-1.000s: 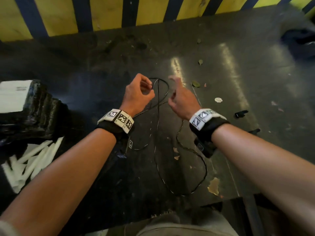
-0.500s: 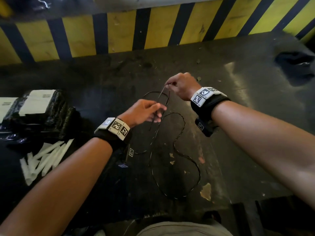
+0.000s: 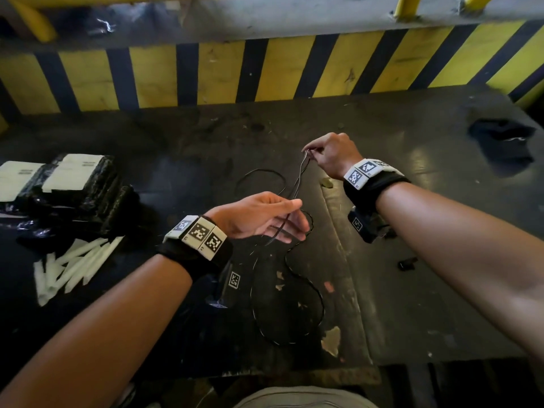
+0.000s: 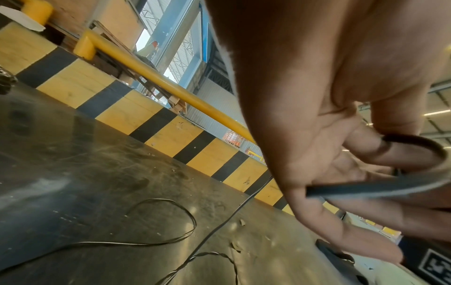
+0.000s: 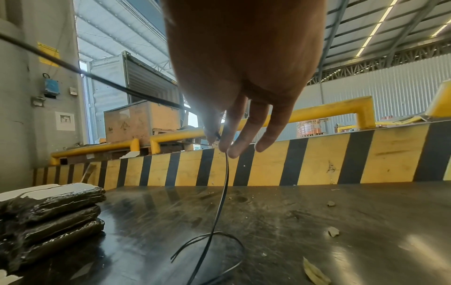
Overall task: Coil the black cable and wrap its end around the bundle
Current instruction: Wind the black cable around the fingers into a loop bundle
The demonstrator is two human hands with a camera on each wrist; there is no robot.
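A thin black cable [image 3: 298,179] lies in loose loops on the dark table [image 3: 412,304]. My right hand [image 3: 309,153] is raised at the far side and pinches a doubled strand of it between thumb and fingertips [image 5: 223,148]; the strand hangs down from there to the table [image 5: 223,192]. My left hand [image 3: 294,219] is lower and nearer, fingers stretched out. In the left wrist view its thumb presses the cable [image 4: 390,186] onto the index finger [image 4: 366,146], and the cable curves back across the other fingers. A further loop [image 4: 192,221] rests flat on the table.
Black wrapped packs with white labels [image 3: 73,187] are stacked at the left, with white sticks [image 3: 73,266] in front of them. A dark cloth [image 3: 500,142] lies far right, a small black clip [image 3: 407,263] near my right forearm. A yellow-black striped barrier [image 3: 265,69] borders the table's far side.
My right hand has pulled away from the left, up and to the far right, drawing a cable strand taut. My left hand has come nearer and spread its fingers.
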